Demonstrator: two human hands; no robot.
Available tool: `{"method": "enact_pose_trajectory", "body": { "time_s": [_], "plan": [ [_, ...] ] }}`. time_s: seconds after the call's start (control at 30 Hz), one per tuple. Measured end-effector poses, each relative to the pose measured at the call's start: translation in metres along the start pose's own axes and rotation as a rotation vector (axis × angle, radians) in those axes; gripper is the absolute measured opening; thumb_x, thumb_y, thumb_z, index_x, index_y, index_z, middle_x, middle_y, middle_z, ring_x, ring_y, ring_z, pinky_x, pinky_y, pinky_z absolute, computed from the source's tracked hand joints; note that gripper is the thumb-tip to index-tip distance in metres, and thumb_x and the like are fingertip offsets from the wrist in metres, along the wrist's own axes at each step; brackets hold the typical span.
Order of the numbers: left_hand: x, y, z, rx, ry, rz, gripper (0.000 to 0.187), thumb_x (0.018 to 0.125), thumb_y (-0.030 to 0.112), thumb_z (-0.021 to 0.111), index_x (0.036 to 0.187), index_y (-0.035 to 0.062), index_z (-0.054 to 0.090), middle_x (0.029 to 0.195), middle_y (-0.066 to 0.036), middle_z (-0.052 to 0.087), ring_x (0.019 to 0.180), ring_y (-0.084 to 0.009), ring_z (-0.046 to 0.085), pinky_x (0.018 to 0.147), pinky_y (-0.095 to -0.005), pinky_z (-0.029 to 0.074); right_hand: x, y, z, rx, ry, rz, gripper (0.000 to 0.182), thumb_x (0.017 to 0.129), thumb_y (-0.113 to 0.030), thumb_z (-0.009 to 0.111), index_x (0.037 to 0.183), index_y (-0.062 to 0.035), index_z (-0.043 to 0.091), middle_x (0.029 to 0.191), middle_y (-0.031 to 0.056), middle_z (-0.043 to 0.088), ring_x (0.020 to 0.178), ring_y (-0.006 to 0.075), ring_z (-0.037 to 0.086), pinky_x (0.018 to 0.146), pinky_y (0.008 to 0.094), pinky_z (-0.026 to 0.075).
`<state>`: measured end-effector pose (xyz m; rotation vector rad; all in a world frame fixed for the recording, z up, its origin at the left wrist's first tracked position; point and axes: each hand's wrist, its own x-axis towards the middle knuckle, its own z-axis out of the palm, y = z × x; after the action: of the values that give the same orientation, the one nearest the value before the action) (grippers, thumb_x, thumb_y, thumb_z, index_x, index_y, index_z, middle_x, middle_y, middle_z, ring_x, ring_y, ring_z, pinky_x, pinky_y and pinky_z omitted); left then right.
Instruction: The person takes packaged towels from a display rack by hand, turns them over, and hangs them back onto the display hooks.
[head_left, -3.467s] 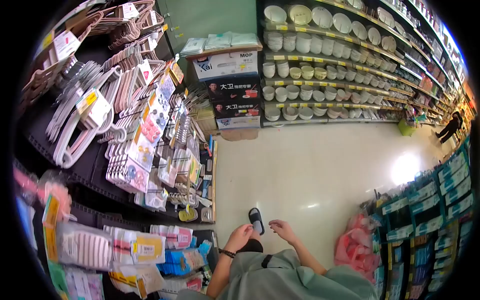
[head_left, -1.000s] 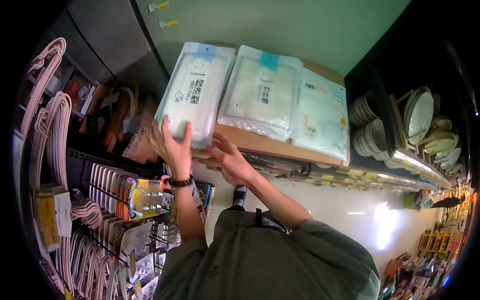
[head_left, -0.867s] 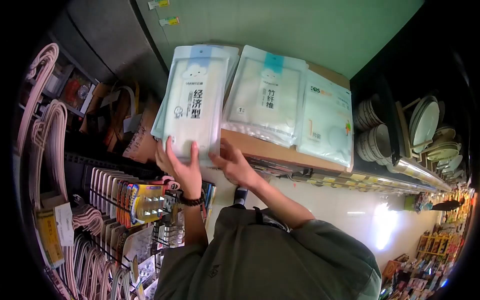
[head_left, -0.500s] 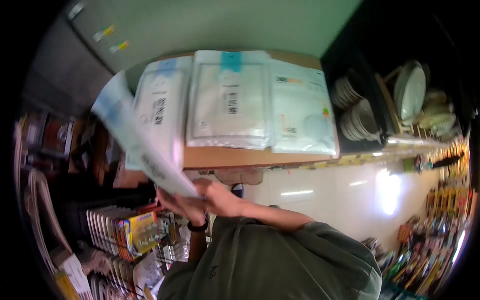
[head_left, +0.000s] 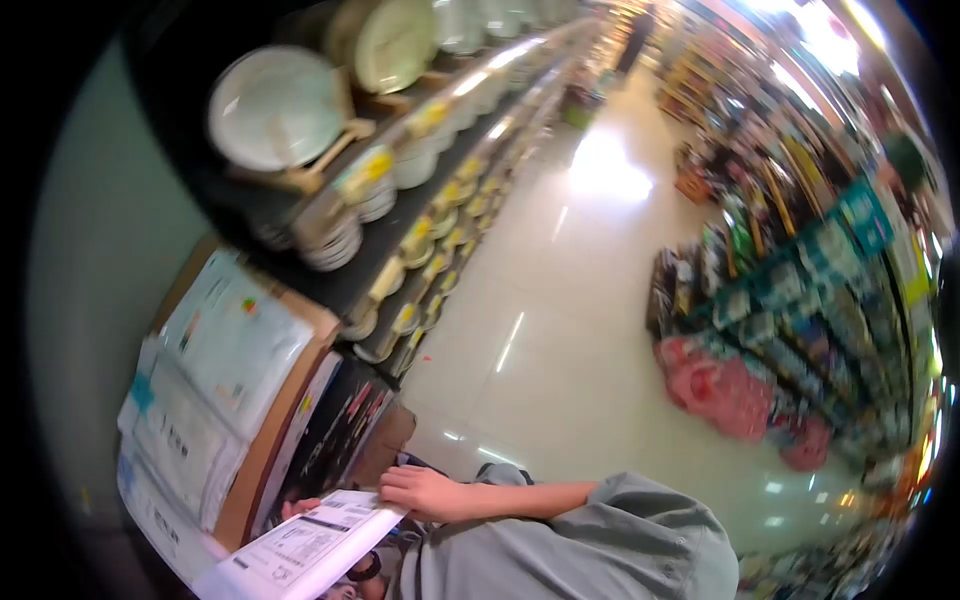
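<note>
A flat white package [head_left: 300, 548] printed with dark text and small boxes is held low in front of my body, tilted. My right hand [head_left: 425, 492] grips its near right corner, fingers folded over the edge. My left hand [head_left: 298, 508] is mostly hidden behind the package; its fingertips show at the far edge, and a dark band circles that wrist. Left of the hands, similar flat packets lie side by side on a cardboard box: a white packet [head_left: 235, 335] with a small orange and green mark, and a packet with a blue tab [head_left: 180, 430].
Shelves of white bowls [head_left: 335, 245] and upright plates [head_left: 275, 108] run along the left of a shiny tiled aisle [head_left: 500, 340]. Across it stands a display rack [head_left: 800, 270], with pink bundles [head_left: 715, 390] at its foot. A distant person [head_left: 635, 40] is in the aisle.
My view has swung right, toward the aisle. The held package has come down from over the packets, its printed face now turned up. Both hands still hold it.
</note>
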<state>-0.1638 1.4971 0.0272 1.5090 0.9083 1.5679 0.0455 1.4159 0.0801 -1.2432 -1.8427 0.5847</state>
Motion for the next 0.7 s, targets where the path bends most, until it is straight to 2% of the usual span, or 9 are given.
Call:
{"method": "enact_pose_trajectory", "body": {
  "time_s": [0.03,0.1,0.2,0.27,0.37,0.4,0.5,0.57,0.7],
  "plan": [
    [0.004,0.014,0.026,-0.104,-0.065,-0.076,0.082,0.092,0.057,0.049,0.14,-0.0073,0.03,0.1,-0.013,0.052,0.09,-0.0223,0.051,0.085,-0.0359,0.044,-0.021,0.004,-0.011,0.007,0.068,0.085,0.03,0.073,-0.009,0.067,0.099,-0.003,0.051,0.098,0.0124,0.052,0.096,0.0326,0.054,0.082,0.0423,0.046],
    [0.002,0.014,0.056,-0.148,-0.333,-0.045,0.076,0.093,0.048,0.055,0.14,-0.0074,0.031,0.104,-0.016,0.054,0.093,-0.0222,0.052,0.086,-0.0342,0.044,-0.068,0.013,-0.033,-0.025,0.206,0.205,0.029,0.076,-0.009,0.066,0.1,-0.0026,0.051,0.097,0.0136,0.053,0.096,0.0344,0.054,0.082,0.0434,0.047],
    [-0.013,0.008,0.102,-0.371,-0.499,-0.248,0.057,0.096,0.03,0.054,0.141,-0.0018,0.039,0.133,-0.015,0.052,0.124,-0.0256,0.049,0.105,-0.0404,0.039,-0.142,0.02,-0.061,-0.094,0.324,0.453,0.025,0.082,-0.009,0.065,0.102,-0.0022,0.053,0.096,0.0154,0.056,0.094,0.037,0.057,0.081,0.0452,0.047],
    [-0.027,0.043,0.159,-0.701,-0.549,-0.523,0.055,0.093,0.021,0.055,0.142,0.0012,0.04,0.14,-0.011,0.048,0.131,-0.0256,0.043,0.111,-0.0462,0.032,-0.193,0.021,-0.065,-0.122,0.402,0.588,0.022,0.085,-0.009,0.063,0.103,-0.0023,0.053,0.095,0.0169,0.057,0.092,0.0389,0.057,0.079,0.0464,0.048],
    [-0.075,0.022,0.207,-0.896,-0.571,-0.781,0.067,0.085,0.016,0.058,0.144,-0.0025,0.034,0.143,-0.017,0.045,0.135,-0.0316,0.039,0.114,-0.0465,0.029,-0.268,0.013,-0.066,-0.118,0.55,0.73,0.018,0.088,-0.011,0.06,0.102,-0.0031,0.052,0.094,0.0193,0.057,0.089,0.0415,0.056,0.076,0.0479,0.047],
    [-0.087,0.028,0.225,-0.923,-0.71,-0.821,0.068,0.085,0.014,0.059,0.145,-0.0023,0.033,0.143,-0.016,0.045,0.133,-0.0304,0.041,0.113,-0.0455,0.03,-0.29,0.006,-0.066,-0.095,0.599,0.793,0.017,0.089,-0.011,0.06,0.101,-0.0036,0.052,0.093,0.02,0.058,0.088,0.0422,0.056,0.076,0.0482,0.047],
    [-0.134,0.054,0.284,-0.937,-0.92,-0.857,0.062,0.089,0.019,0.059,0.143,-0.0017,0.034,0.14,-0.015,0.048,0.128,-0.029,0.047,0.109,-0.0436,0.036,-0.35,-0.008,-0.056,-0.067,0.74,1.008,0.017,0.091,-0.016,0.059,0.103,-0.0055,0.053,0.092,0.0218,0.06,0.088,0.0434,0.057,0.075,0.0485,0.048],
    [-0.165,0.075,0.317,-0.943,-1.079,-0.883,0.064,0.084,0.011,0.063,0.141,-0.0027,0.036,0.136,-0.014,0.05,0.126,-0.0273,0.048,0.109,-0.0415,0.036,-0.385,-0.027,-0.062,0.001,0.897,1.083,0.018,0.091,-0.017,0.058,0.103,-0.0054,0.053,0.093,0.0219,0.06,0.089,0.0432,0.058,0.075,0.0484,0.048],
    [-0.22,0.113,0.378,-0.849,-1.467,-0.923,0.062,0.081,0.003,0.067,0.137,-0.0021,0.041,0.132,-0.011,0.052,0.124,-0.0243,0.048,0.108,-0.0387,0.035,-0.445,-0.037,-0.042,-0.133,1.185,1.202,0.02,0.089,-0.014,0.06,0.105,-0.0047,0.053,0.096,0.0225,0.062,0.091,0.0435,0.059,0.076,0.0493,0.048]
  ]
}}
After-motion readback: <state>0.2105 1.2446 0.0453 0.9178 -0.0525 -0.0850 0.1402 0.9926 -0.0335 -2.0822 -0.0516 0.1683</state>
